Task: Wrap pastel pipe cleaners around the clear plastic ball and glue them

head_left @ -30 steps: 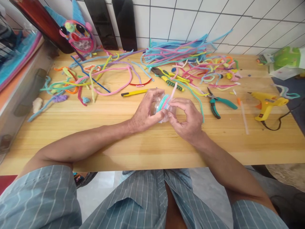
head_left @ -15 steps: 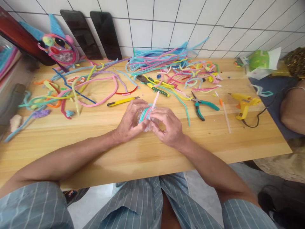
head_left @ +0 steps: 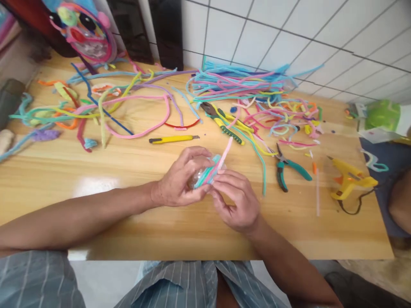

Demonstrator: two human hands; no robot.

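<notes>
My left hand (head_left: 180,179) is wrapped round a small clear plastic piece (head_left: 195,179), perhaps part of a bottle. Teal, light blue and pink pipe cleaners (head_left: 205,176) lie side by side across its outside. One pale pink pipe cleaner (head_left: 227,150) sticks up and away from the piece toward the pliers. At the right side of the piece, my right hand (head_left: 239,201) pinches with thumb and fingertips on the pink pipe cleaner's lower part; the exact contact is partly hidden. Both hands are just above the wooden table (head_left: 144,239).
Behind my hands lie a yellow utility knife (head_left: 173,139), yellow-green pliers (head_left: 221,122) and a pile of pipe cleaners (head_left: 240,83). Teal pliers (head_left: 285,169) and a yellow glue gun (head_left: 351,177) are to the right. A pipe-cleaner figure (head_left: 91,34) stands back left.
The camera view has shifted and turned, so the table things sit differently in it. The plastic piece is tilted more, showing its clear left side; both hands keep their hold.
</notes>
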